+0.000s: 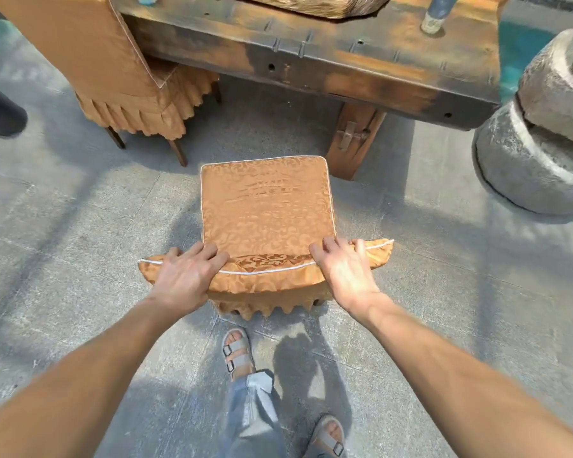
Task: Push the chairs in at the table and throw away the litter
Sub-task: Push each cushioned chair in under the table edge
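Observation:
A chair in a gold patterned cover [265, 206] stands directly in front of me, its seat pointing toward the dark wooden table [311, 57]. My left hand [186, 279] and my right hand [344, 272] both grip the top of its backrest, one at each end. The seat's front edge sits just short of the table's edge, beside the table leg [351, 140]. A second chair in the same gold cover [113, 67] stands at the upper left, partly tucked under the table. No litter is plainly visible.
A large stacked stone mill [540, 137] stands at the right, close to the table corner. A bottle base [432, 23] and a furry item [311, 3] rest on the tabletop. My sandalled feet [239, 355] are behind the chair on grey paving.

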